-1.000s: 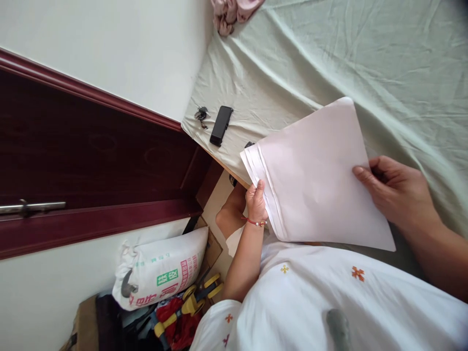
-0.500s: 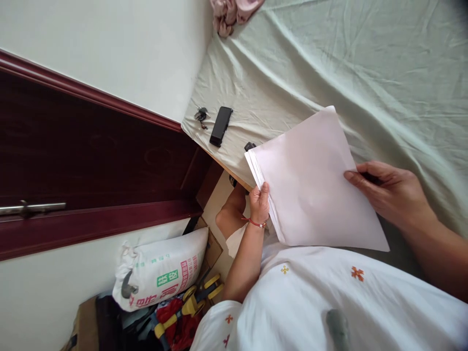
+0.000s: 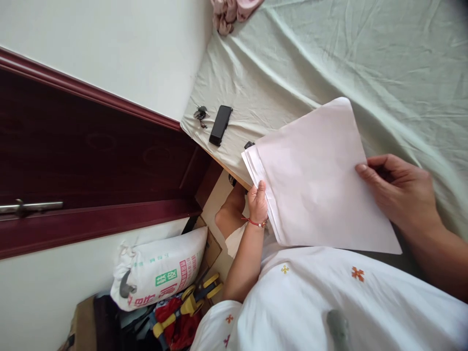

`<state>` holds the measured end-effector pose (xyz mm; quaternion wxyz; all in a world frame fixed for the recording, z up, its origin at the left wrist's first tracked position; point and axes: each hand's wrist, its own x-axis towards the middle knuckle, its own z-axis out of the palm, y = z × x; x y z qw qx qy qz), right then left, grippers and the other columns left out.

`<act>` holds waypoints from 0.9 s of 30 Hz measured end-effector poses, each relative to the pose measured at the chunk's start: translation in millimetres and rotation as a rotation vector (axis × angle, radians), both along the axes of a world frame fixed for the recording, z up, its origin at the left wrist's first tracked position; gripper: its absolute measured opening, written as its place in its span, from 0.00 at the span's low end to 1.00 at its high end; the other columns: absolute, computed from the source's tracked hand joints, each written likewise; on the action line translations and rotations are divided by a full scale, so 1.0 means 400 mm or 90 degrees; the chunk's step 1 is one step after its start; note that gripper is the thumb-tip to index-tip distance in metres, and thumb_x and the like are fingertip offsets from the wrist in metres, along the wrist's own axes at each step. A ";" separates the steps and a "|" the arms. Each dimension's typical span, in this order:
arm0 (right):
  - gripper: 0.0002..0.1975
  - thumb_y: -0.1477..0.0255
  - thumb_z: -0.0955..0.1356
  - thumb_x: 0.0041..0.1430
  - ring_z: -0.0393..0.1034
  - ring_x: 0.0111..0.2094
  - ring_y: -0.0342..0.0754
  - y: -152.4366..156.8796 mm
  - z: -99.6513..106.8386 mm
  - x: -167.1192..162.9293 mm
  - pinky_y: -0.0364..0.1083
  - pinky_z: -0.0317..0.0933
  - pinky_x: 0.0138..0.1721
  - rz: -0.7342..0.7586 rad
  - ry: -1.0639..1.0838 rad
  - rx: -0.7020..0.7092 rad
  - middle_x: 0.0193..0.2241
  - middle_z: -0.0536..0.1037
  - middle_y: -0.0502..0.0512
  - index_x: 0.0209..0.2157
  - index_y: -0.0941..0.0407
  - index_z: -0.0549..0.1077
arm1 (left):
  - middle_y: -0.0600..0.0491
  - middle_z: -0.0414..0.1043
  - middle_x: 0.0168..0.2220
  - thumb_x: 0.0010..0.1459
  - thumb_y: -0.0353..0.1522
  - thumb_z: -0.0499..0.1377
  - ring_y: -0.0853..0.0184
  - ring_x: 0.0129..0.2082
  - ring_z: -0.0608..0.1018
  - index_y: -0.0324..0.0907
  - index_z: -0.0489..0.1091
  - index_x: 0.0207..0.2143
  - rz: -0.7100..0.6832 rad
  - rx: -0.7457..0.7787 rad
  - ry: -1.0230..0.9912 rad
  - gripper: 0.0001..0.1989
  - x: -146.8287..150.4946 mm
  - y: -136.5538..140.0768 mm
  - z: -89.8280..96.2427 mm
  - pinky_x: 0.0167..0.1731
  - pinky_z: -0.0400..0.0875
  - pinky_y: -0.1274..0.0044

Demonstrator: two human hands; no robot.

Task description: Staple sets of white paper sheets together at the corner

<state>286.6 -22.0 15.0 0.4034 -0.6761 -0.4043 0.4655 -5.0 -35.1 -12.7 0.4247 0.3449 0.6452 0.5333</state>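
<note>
Several large white sheets of paper [image 3: 310,180] lie fanned in a stack across my lap, blank on the side that shows. My left hand [image 3: 258,202], with a red bracelet at the wrist, grips the stack's left edge, thumb on top. On the right, my right hand [image 3: 400,187] pinches the right edge of the top sheet between thumb and fingers. Lower sheets peek out as thin strips along the left side. A small black object [image 3: 249,145] is partly hidden behind the paper's upper left corner.
A pale green sheet [image 3: 292,63] covers the bed. Keys [image 3: 200,114] and a black phone-like object [image 3: 221,125] lie near its corner. Pink cloth [image 3: 226,14] is at the top. To the left are a dark red door [image 3: 91,141], a printed white sack [image 3: 161,268] and a yellow-wheeled toy [image 3: 190,304].
My right hand has moved right, drawing the top sheet with it. More of the lower sheets shows at the left edge. My left hand has barely moved.
</note>
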 end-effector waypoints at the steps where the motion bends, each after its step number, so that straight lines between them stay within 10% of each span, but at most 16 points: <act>1: 0.14 0.55 0.73 0.56 0.62 0.24 0.41 0.000 0.002 0.000 0.43 0.54 0.25 -0.003 -0.004 -0.001 0.24 0.74 0.47 0.33 0.52 0.78 | 0.54 0.81 0.34 0.57 0.51 0.67 0.65 0.38 0.80 0.41 0.81 0.34 0.002 0.001 0.008 0.21 -0.001 0.000 0.000 0.45 0.72 0.76; 9: 0.18 0.51 0.72 0.56 0.62 0.24 0.41 -0.001 -0.006 -0.001 0.43 0.52 0.23 0.052 -0.004 -0.018 0.25 0.75 0.48 0.33 0.52 0.78 | 0.52 0.79 0.34 0.60 0.52 0.63 0.65 0.37 0.78 0.40 0.79 0.35 -0.038 0.008 0.062 0.23 0.008 -0.004 0.004 0.44 0.71 0.76; 17: 0.18 0.51 0.72 0.57 0.62 0.24 0.41 -0.001 -0.008 0.004 0.43 0.52 0.24 0.050 0.008 -0.024 0.25 0.76 0.48 0.34 0.53 0.78 | 0.59 0.54 0.20 0.62 0.53 0.61 0.73 0.24 0.58 0.41 0.60 0.20 -0.066 0.020 0.141 0.29 0.000 -0.016 -0.005 0.27 0.57 0.78; 27: 0.15 0.54 0.72 0.57 0.63 0.25 0.41 0.000 -0.021 0.005 0.44 0.53 0.25 0.059 0.006 -0.008 0.26 0.75 0.47 0.35 0.52 0.77 | 0.57 0.64 0.24 0.57 0.50 0.67 0.71 0.28 0.67 0.40 0.71 0.24 -0.054 0.011 0.137 0.23 0.013 -0.014 0.010 0.33 0.65 0.78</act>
